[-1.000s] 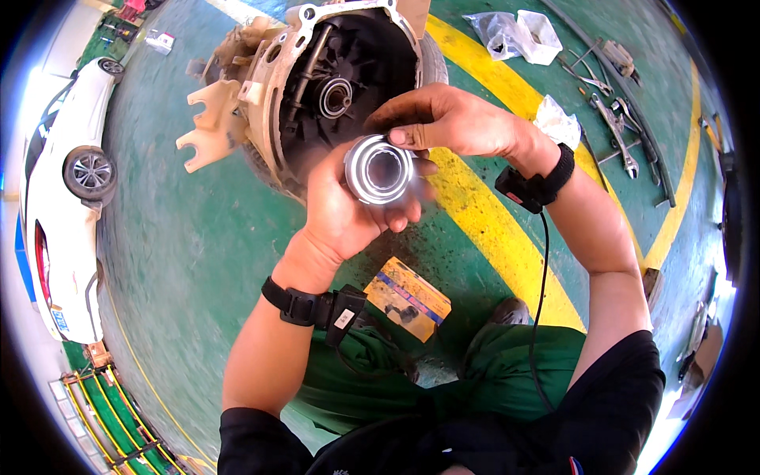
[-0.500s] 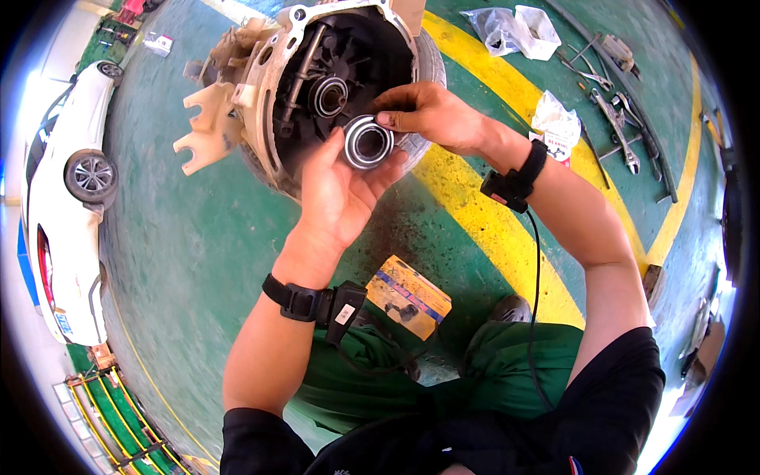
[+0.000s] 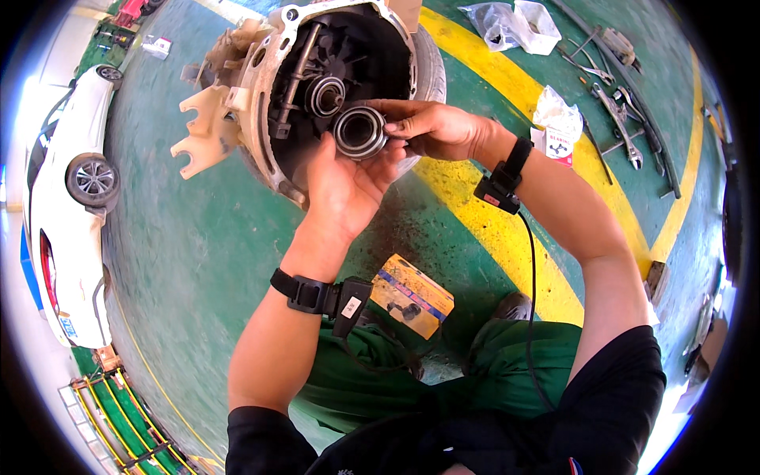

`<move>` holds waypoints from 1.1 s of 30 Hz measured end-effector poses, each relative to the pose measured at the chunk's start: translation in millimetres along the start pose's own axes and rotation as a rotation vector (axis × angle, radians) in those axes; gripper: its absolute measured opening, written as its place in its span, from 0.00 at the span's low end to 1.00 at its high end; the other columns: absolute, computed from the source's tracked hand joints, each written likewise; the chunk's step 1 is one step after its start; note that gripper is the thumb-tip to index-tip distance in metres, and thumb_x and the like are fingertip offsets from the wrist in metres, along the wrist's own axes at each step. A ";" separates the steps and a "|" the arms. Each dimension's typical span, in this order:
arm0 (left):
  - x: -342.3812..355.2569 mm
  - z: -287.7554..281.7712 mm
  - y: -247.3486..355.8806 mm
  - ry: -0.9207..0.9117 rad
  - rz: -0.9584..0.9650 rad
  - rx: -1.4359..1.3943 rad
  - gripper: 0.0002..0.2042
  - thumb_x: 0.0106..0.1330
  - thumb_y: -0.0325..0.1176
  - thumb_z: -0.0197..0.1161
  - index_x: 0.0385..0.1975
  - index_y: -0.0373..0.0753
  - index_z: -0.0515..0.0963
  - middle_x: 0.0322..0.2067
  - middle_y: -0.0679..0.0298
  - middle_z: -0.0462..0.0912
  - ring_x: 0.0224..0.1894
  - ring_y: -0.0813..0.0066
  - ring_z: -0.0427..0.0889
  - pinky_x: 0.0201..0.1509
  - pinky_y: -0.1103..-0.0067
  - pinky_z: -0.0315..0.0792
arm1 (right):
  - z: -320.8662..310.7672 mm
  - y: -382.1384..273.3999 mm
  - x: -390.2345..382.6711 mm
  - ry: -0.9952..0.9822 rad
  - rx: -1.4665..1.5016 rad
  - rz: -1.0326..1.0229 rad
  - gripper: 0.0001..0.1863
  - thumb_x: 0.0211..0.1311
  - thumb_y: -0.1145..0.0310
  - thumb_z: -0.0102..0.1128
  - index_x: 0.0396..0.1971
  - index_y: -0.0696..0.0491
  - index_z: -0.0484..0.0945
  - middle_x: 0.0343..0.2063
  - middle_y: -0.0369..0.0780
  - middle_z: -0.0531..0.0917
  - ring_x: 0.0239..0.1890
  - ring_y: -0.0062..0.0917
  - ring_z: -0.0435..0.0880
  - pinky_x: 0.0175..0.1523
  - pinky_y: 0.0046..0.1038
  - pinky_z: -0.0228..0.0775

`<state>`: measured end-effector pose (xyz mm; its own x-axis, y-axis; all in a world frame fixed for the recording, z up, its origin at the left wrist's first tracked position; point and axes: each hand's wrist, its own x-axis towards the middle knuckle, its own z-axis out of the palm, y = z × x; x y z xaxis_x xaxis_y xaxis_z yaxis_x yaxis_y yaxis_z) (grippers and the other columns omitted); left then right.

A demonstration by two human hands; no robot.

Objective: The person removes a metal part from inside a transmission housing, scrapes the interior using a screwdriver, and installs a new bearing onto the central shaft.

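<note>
A shiny round bearing [image 3: 360,152] with a wide hole is held between my two hands, just in front of a gearbox bell housing. My left hand [image 3: 342,186] supports it from below and the left, palm up, thumb at its side. The fingers of my right hand [image 3: 440,131] grip its right edge. Inside the dark opening of the housing [image 3: 252,131], a shaft with a ringed collar [image 3: 325,96] stands just behind the bearing. A metal fork shaft [image 3: 296,89] runs along the opening's left side.
The housing rests on a tyre [image 3: 432,71]. A yellow box [image 3: 413,297] lies on the green floor between my feet. To the right are a small white box [image 3: 558,146], wrenches [image 3: 619,127], a long bar [image 3: 661,162] and a white tub [image 3: 538,32]. A white car [image 3: 67,206] stands far left.
Both hands have shifted the bearing slightly left and up toward the shaft. The bearing has turned a little, and my right fingers have moved lower along its right side.
</note>
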<state>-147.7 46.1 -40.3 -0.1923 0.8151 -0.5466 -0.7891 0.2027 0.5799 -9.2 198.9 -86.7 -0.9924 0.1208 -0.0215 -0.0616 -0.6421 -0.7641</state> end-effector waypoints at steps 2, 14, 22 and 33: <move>2.0 -2.3 -0.4 0.014 -0.003 0.001 0.35 0.82 0.59 0.30 0.58 0.32 0.75 0.47 0.47 0.85 0.44 0.60 0.86 0.45 0.72 0.81 | 3.3 7.3 3.4 -0.047 0.072 -0.034 0.40 0.68 0.65 0.67 0.76 0.55 0.57 0.47 0.37 0.84 0.44 0.19 0.84 0.59 0.33 0.74; -19.8 13.4 -2.6 0.022 -0.313 0.456 0.38 0.78 0.61 0.32 0.50 0.29 0.79 0.39 0.53 0.88 0.38 0.61 0.87 0.37 0.71 0.77 | 7.6 23.0 33.7 0.560 -0.339 -0.174 0.34 0.62 0.62 0.75 0.62 0.63 0.71 0.48 0.42 0.84 0.50 0.29 0.86 0.55 0.28 0.79; -90.6 6.1 -33.4 -0.247 -0.016 2.320 0.25 0.71 0.55 0.58 0.37 0.33 0.82 0.35 0.51 0.88 0.39 0.50 0.88 0.45 0.59 0.80 | 35.9 17.9 62.9 0.941 -1.106 -0.362 0.49 0.45 0.50 0.83 0.60 0.66 0.70 0.52 0.57 0.79 0.56 0.47 0.81 0.63 0.37 0.74; -127.3 21.1 -54.8 -0.388 0.078 2.593 0.21 0.71 0.49 0.60 0.46 0.35 0.80 0.42 0.58 0.84 0.48 0.65 0.81 0.51 0.71 0.72 | 29.9 25.6 81.7 0.948 -1.357 -0.538 0.49 0.45 0.50 0.85 0.61 0.63 0.70 0.51 0.57 0.76 0.55 0.54 0.79 0.62 0.43 0.75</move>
<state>-67.7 -57.3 10.3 0.0944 0.7977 -0.5956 0.9895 -0.1409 -0.0319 -95.1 169.6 -88.7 -0.4608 0.7729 0.4362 0.2819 0.5935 -0.7539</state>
